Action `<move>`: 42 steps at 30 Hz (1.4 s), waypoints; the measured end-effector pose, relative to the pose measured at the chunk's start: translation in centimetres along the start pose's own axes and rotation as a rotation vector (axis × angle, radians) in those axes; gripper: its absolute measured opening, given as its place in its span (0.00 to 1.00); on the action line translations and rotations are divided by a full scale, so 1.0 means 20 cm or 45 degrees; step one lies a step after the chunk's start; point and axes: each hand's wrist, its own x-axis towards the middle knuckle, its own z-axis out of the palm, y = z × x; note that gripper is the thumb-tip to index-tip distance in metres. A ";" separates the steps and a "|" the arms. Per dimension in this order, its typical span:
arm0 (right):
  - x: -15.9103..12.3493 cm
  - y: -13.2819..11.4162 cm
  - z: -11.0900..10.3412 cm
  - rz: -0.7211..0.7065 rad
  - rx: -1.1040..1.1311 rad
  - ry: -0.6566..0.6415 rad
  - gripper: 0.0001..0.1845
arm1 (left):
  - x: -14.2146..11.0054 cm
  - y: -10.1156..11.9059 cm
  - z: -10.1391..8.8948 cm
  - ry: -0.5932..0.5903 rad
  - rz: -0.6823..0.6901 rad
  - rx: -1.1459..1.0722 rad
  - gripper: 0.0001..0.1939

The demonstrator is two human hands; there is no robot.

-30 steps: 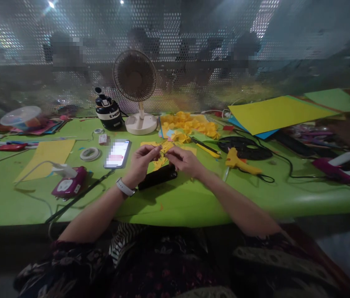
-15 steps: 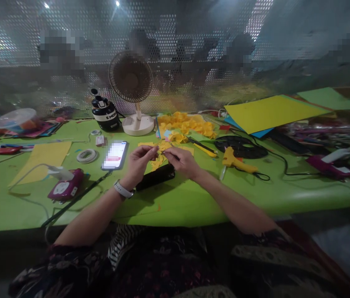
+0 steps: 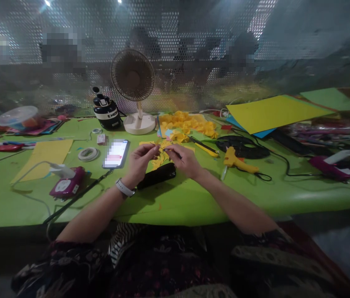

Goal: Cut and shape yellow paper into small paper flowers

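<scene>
Slightly shifted left hand (image 3: 140,162) and right hand (image 3: 186,161), each grip pinched on possibly a half-hidden strand (image 3: 161,149)

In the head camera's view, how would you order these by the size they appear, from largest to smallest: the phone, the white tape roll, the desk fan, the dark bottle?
Largest to smallest, as they look here:
1. Desk fan
2. Dark bottle
3. Phone
4. White tape roll

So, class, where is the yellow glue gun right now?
In the head view, the yellow glue gun lies on the green table, right of the yellow cutter.
</scene>
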 end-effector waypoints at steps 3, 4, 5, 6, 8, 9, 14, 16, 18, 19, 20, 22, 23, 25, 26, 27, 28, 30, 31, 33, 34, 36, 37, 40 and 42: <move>0.00 0.01 0.00 -0.022 0.034 -0.011 0.14 | 0.00 0.00 0.00 -0.002 -0.003 0.012 0.17; 0.00 0.02 0.00 -0.020 0.043 -0.019 0.15 | 0.00 0.00 0.00 -0.002 -0.005 0.010 0.17; 0.00 0.02 0.00 -0.015 0.050 -0.028 0.15 | 0.00 0.00 0.00 -0.005 -0.011 0.006 0.17; 0.00 0.02 0.00 -0.011 0.055 -0.036 0.15 | 0.00 0.00 0.00 -0.011 -0.021 0.000 0.18; 0.00 0.01 -0.01 -0.010 0.060 -0.056 0.16 | 0.00 0.00 0.00 -0.017 -0.043 -0.011 0.18; 0.00 0.01 -0.01 -0.011 0.056 -0.068 0.16 | 0.01 0.00 -0.01 -0.021 -0.044 -0.017 0.18; -0.01 0.00 0.00 -0.005 -0.035 -0.054 0.13 | 0.01 0.00 -0.01 -0.041 0.053 -0.010 0.16; -0.01 0.00 0.01 -0.024 -0.053 -0.037 0.10 | 0.01 0.00 0.00 -0.042 0.063 0.001 0.16; -0.01 0.01 0.01 -0.028 -0.050 -0.035 0.09 | 0.00 0.01 0.00 -0.050 0.041 0.002 0.17; -0.01 0.01 0.01 -0.022 -0.047 -0.039 0.10 | 0.00 0.02 0.01 -0.057 0.030 0.001 0.17; -0.01 0.02 0.01 -0.021 -0.045 -0.043 0.10 | -0.01 0.02 0.01 -0.062 0.024 -0.001 0.18; -0.01 0.03 0.01 -0.037 -0.043 -0.058 0.10 | -0.01 0.02 0.01 -0.061 0.024 -0.006 0.17; -0.01 0.03 0.01 -0.055 -0.040 -0.065 0.11 | -0.01 0.02 0.01 -0.058 0.024 -0.008 0.17; 0.00 0.04 0.01 -0.094 -0.035 -0.068 0.11 | -0.01 0.02 0.01 -0.065 0.008 -0.020 0.18; 0.00 0.04 0.01 -0.110 -0.034 -0.066 0.11 | 0.00 0.02 0.01 -0.073 -0.005 -0.029 0.19; 0.00 0.04 0.01 -0.123 -0.034 -0.063 0.11 | 0.00 0.01 0.01 -0.081 -0.016 -0.039 0.19; -0.01 0.04 0.01 -0.132 -0.036 -0.058 0.11 | 0.00 0.01 0.01 -0.086 -0.018 -0.050 0.19; -0.01 0.04 0.01 -0.134 -0.044 -0.044 0.11 | 0.01 0.00 0.00 -0.090 0.008 -0.067 0.17; -0.01 0.04 0.01 -0.132 -0.047 -0.031 0.12 | 0.01 0.00 0.00 -0.090 0.033 -0.068 0.16; -0.02 0.04 0.01 -0.128 -0.051 -0.007 0.14 | 0.00 0.01 0.01 -0.089 0.074 -0.063 0.16; -0.02 0.04 0.02 -0.127 -0.053 0.001 0.14 | 0.00 0.01 0.01 -0.089 0.079 -0.063 0.16; -0.02 0.04 0.02 -0.118 -0.061 0.013 0.12 | 0.00 0.01 0.01 -0.093 0.066 -0.068 0.17; -0.01 0.04 0.02 -0.111 -0.065 0.020 0.12 | -0.01 0.01 0.01 -0.096 0.056 -0.068 0.17; -0.01 0.04 0.01 -0.116 -0.058 0.033 0.13 | -0.01 0.01 0.01 -0.103 0.051 -0.058 0.17; -0.01 0.04 0.01 -0.142 -0.039 0.022 0.13 | -0.01 0.00 0.01 -0.100 0.066 -0.057 0.16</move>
